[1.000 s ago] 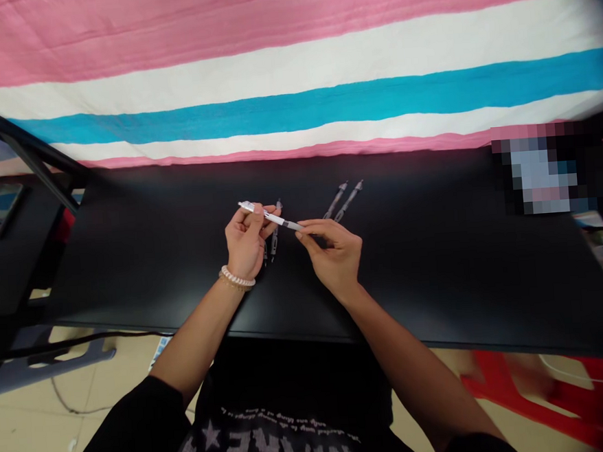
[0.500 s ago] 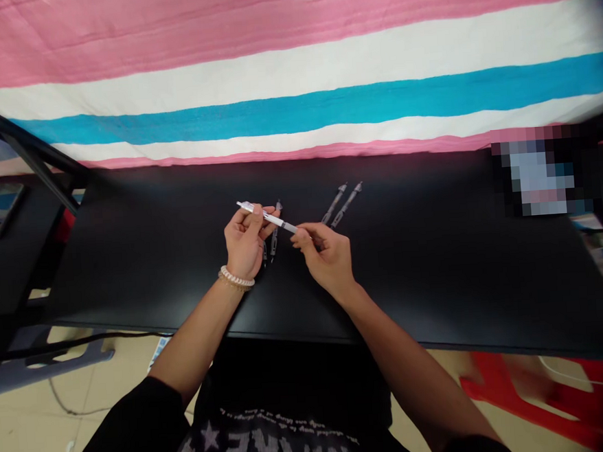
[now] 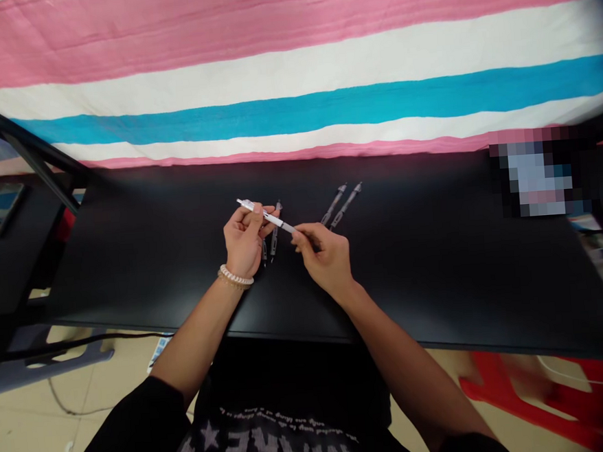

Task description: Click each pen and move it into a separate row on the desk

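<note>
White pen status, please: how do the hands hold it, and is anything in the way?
Left hand grips white pen near its upper end. Right hand pinches its other end. Dark pens lie on black desk, not blocking.

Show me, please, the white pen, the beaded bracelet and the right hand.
White pen [image 3: 279,222], head view, on the barrel.
Beaded bracelet [image 3: 236,277], head view, on the beads.
Right hand [image 3: 327,262], head view, on its back.
</note>
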Action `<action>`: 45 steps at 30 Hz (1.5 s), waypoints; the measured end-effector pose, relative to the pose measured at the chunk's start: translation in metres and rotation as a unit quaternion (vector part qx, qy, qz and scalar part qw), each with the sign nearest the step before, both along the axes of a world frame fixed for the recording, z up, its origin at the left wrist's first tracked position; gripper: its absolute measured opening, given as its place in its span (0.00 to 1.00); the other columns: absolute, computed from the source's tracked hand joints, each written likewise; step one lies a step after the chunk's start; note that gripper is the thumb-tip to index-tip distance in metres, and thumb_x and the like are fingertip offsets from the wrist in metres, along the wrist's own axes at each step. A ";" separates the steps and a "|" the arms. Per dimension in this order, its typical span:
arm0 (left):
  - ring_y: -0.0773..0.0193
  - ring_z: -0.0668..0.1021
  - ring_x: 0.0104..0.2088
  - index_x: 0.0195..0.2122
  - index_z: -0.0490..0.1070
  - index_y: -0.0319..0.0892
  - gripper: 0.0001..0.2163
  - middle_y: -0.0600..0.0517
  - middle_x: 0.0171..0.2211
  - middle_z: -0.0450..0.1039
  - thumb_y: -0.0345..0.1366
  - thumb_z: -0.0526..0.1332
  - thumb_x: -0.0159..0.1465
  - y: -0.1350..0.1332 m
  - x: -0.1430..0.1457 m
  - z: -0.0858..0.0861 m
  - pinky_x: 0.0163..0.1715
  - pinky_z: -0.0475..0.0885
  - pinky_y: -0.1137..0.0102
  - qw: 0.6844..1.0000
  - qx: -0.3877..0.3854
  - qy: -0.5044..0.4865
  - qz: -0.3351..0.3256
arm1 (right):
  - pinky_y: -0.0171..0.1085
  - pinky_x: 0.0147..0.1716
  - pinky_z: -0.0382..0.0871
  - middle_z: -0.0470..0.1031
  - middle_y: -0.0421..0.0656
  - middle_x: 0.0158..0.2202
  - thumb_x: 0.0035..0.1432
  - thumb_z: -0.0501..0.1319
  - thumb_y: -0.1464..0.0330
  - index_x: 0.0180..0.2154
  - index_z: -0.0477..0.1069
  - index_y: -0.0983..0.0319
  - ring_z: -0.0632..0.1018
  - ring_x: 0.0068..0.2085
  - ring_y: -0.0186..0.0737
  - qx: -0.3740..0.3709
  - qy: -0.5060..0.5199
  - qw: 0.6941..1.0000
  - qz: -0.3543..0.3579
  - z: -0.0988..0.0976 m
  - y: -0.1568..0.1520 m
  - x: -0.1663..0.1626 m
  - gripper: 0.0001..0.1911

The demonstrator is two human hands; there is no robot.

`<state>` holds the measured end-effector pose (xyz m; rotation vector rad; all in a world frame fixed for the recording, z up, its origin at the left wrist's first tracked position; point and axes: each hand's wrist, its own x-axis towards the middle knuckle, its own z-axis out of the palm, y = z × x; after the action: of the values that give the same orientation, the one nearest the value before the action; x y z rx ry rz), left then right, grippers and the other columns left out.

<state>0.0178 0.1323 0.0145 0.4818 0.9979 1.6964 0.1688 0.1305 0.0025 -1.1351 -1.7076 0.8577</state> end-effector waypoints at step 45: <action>0.59 0.73 0.38 0.42 0.74 0.44 0.10 0.48 0.37 0.71 0.42 0.64 0.63 -0.003 -0.012 -0.012 0.43 0.68 0.64 0.831 0.039 0.552 -0.050 | 0.37 0.27 0.66 0.76 0.39 0.22 0.66 0.54 0.61 0.50 0.71 0.62 0.75 0.21 0.39 0.061 -0.181 0.953 -0.236 0.008 -0.001 0.044 0.17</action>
<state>0.0058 0.1291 0.0023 1.6501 1.6498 1.2865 0.2131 0.1299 0.0102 -1.5988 -1.6363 0.2522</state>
